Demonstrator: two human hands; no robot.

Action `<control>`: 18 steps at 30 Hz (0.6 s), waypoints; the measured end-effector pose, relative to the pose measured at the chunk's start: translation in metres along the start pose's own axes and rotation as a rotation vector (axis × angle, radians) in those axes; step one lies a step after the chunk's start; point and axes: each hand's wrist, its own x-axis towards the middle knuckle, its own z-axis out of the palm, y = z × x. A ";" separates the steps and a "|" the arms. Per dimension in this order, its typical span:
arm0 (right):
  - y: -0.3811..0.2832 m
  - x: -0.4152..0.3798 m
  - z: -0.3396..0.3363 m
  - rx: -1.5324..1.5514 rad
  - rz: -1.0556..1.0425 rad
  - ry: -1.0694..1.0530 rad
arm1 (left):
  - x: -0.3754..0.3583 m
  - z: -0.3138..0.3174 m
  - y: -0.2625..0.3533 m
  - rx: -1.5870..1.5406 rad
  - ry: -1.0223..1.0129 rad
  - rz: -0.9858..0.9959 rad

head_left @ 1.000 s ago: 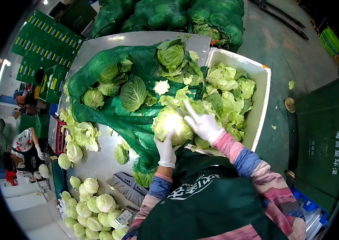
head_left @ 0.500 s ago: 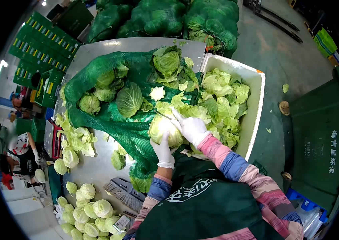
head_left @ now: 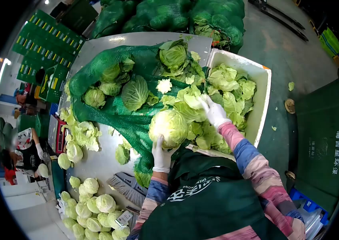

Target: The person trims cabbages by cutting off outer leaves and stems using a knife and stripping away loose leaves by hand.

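My left hand (head_left: 162, 157), in a white glove, holds a pale trimmed cabbage (head_left: 168, 129) from below and its near side. My right hand (head_left: 214, 112), also gloved, is to the right of the cabbage, closed on a loose outer leaf (head_left: 189, 105). A green mesh bag (head_left: 117, 124) lies under the work, with several untrimmed cabbages on or in it, among them a dark green one (head_left: 134, 93). A white foam box (head_left: 262, 108) full of leaves stands at the right.
Several trimmed cabbages (head_left: 93, 208) are piled at the lower left, near a brush (head_left: 127, 189). Filled mesh sacks (head_left: 161, 16) stand behind the metal table (head_left: 113, 43). A large green bin (head_left: 317, 140) is at the right. A co-worker (head_left: 29, 152) is at the left.
My right hand has moved right, away from the cabbage, with a leaf. More of the pale cabbage now shows in my left hand. The whole view has shifted slightly.
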 end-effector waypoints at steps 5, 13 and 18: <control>-0.073 -0.059 0.003 -0.083 -0.188 -0.158 | -0.002 0.019 -0.012 0.199 0.086 0.102; -0.061 -0.046 0.004 0.291 -0.185 -0.286 | 0.000 0.007 0.002 0.135 -0.001 0.046; -0.020 -0.038 0.048 0.492 -0.474 0.091 | 0.007 -0.004 -0.003 0.307 -0.053 0.158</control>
